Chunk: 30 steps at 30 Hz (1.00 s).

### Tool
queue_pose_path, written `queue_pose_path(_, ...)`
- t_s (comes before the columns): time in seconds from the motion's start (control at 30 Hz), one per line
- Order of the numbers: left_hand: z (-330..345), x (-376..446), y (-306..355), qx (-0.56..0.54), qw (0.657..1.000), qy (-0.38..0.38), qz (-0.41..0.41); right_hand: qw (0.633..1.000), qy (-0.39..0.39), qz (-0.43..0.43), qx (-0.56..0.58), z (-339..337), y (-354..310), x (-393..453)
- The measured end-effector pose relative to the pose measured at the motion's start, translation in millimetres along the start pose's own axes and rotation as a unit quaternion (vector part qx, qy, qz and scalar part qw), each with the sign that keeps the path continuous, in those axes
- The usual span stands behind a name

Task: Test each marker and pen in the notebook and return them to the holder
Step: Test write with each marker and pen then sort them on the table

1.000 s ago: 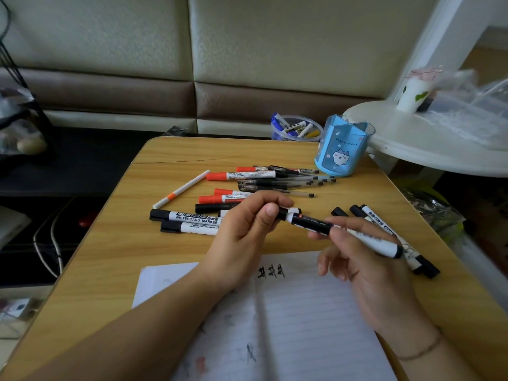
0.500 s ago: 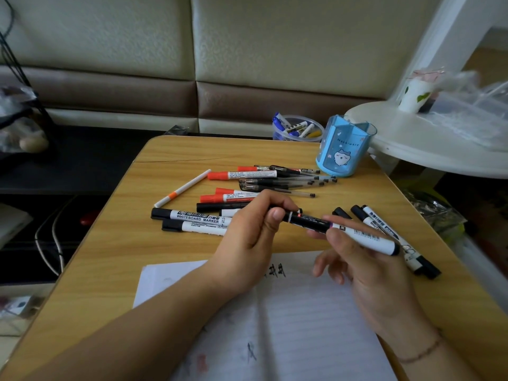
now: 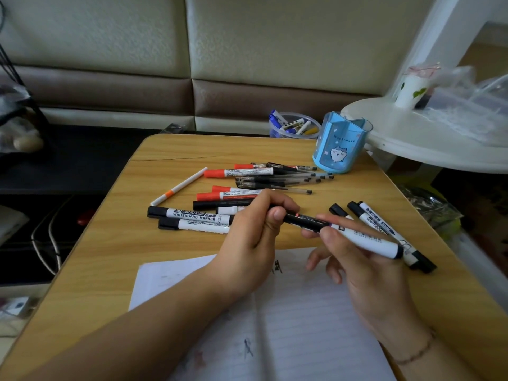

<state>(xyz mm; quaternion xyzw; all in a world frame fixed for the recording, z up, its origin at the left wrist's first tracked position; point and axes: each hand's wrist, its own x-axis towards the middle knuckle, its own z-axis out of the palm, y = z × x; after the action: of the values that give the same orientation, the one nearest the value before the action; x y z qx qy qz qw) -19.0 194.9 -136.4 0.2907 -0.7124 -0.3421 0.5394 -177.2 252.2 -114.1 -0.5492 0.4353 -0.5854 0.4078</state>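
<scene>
- Marker point(image 3: 365, 239) w/ white barrel and black cap is held level above the table point(image 3: 115, 243), just past the far edge of the notebook point(image 3: 302, 325).
- Left hand point(image 3: 247, 243): fingers and thumb curled round the black cap end.
- Right hand point(image 3: 365, 281): thumb and forefinger pinch the barrel near the cap joint; other fingers hang loose beneath.
- Step, as judged: cap is being pulled off or pushed back on; cannot tell which.
- Handling: marker looks light, stiff, smooth plastic. Barrel may slip under a weak pinch. Take hold mid-barrel w/ one hand and at the cap w/ the other; pull straight along the axis, no twist needed, prob.
- Risk: cap releases w/ a jerk, so tip may streak a finger or the page.
- Count, left of hands: two black-capped whiteboard markers point(image 3: 192, 215) lying side by side, plus one dark marker partly hidden behind the left hand.
- Count, red-capped markers point(image 3: 236, 172): approx. four visible, some overlapped.
- Thin pens point(image 3: 286, 178) in a heap: too overlapped to count exactly.
- One slim white pen point(image 3: 178, 189) w/ orange band, apart from the heap.
- Right of hands: approx. three black-capped markers point(image 3: 384, 229), partly covered.
- One blue holder point(image 3: 341, 144) upright at far table edge; looks empty from here.
- One clear cup point(image 3: 295, 126) w/ more markers behind the table.
</scene>
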Motion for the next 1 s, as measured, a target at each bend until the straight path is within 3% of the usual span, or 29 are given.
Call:
queue_pose_path(0.1, -1, 0, -2, -0.001, 1.000, -0.011, -0.011, 1.000, 0.002, -0.002, -0.022, -2, 0, 1)
queue_pose_path(0.23, 0, -1, -3, 0.023, 0.999, -0.005, -0.040, 0.998, -0.010, 0.069, 0.005, -8, 2, 8)
queue_pose_path(0.37, 1, -4, 2, 0.092, 0.995, -0.023, -0.014, 0.988, 0.079, 0.089, 0.101, -24, -7, 13)
queue_pose_path(0.43, -2, -6, 3, 0.134, 0.987, -0.088, -0.002, 0.988, 0.120, 0.069, 0.064, -39, -17, 7)
queue_pose_path(0.53, 0, -6, 5, 0.256, 0.943, -0.194, 0.092, 0.991, 0.132, 0.025, -0.017, -67, -39, -22)
queue_pose_path(0.63, 9, -7, 14, 0.383, 0.873, -0.220, 0.208, 0.984, 0.177, 0.006, -0.028, -106, -63, -69)
queue_pose_path(0.77, 33, -4, 23, 0.496, 0.797, -0.277, 0.206, 0.944, 0.330, 0.001, -0.034, -161, -89, -123)
queue_pose_path(0.87, 72, 12, 40, 0.476, 0.782, -0.324, 0.240, 0.903, 0.426, 0.004, -0.050, -205, -94, -153)
queue_pose_path(1.0, 152, 25, 76, 0.386, 0.791, -0.383, 0.281, 0.880, 0.458, 0.019, -0.127, -246, -78, -188)
